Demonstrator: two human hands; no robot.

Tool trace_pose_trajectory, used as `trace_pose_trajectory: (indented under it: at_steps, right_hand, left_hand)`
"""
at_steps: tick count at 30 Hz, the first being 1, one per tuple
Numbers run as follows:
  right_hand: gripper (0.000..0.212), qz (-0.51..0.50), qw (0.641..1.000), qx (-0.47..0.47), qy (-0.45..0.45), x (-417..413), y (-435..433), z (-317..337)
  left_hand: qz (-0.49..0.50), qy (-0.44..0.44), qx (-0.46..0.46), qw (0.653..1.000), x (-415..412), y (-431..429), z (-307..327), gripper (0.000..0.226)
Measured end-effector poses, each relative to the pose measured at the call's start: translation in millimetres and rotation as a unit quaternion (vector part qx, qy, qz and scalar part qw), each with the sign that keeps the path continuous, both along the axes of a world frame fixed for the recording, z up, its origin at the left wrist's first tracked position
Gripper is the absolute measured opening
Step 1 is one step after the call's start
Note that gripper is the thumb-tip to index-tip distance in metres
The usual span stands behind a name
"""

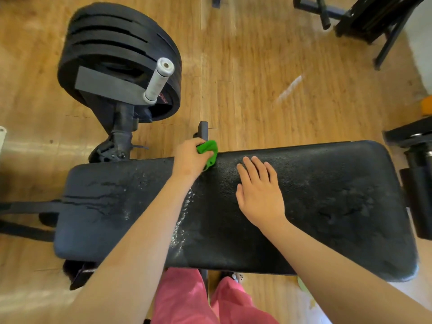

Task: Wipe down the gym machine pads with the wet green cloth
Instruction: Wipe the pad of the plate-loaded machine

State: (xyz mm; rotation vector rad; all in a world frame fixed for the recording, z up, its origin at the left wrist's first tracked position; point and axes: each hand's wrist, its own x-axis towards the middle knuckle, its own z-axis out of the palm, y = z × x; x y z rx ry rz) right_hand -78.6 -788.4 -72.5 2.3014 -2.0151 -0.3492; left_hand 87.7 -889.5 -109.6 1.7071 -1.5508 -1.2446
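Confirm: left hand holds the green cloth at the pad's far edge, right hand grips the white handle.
Wrong on the right hand: the head view shows it flat on the black pad, not on the white handle. The left hand holds the green cloth.

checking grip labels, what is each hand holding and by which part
The left hand grips the bunched green cloth by its left side. The right hand rests flat on the pad, holding nothing.

1. No text, brand, number or sign can be read anywhere in view.
2. The weight plate (163, 107), up and to the left of the left hand (189, 160), bears small reddish lettering, too blurred to make out.
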Motion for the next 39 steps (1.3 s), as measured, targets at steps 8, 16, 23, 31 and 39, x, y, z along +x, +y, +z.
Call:
trace_pose_trajectory:
  at_steps: [8,16,23,31,39]
  right_hand:
    - [0.052,-0.003,1.0,-0.001,0.006,2,0,0]
    - [0.051,-0.002,1.0,0.006,0.012,1,-1,0]
    - [0.051,-0.003,1.0,0.008,0.014,2,-1,0]
    - [0.052,-0.005,1.0,0.019,0.019,3,-1,1]
    - [0.053,-0.007,0.999,0.022,0.023,4,-1,1]
  left_hand:
    - [0.024,-0.008,-0.053,0.998,4,31,-2,0.016]
    - [0.14,-0.081,0.009,0.987,64,44,-36,0.012]
    - [0.143,-0.005,0.005,0.99,16,57,-12,0.011]
    - [0.139,-0.037,-0.036,0.989,13,81,-15,0.018]
    - [0.254,-0.079,0.05,0.963,61,76,-38,0.016]
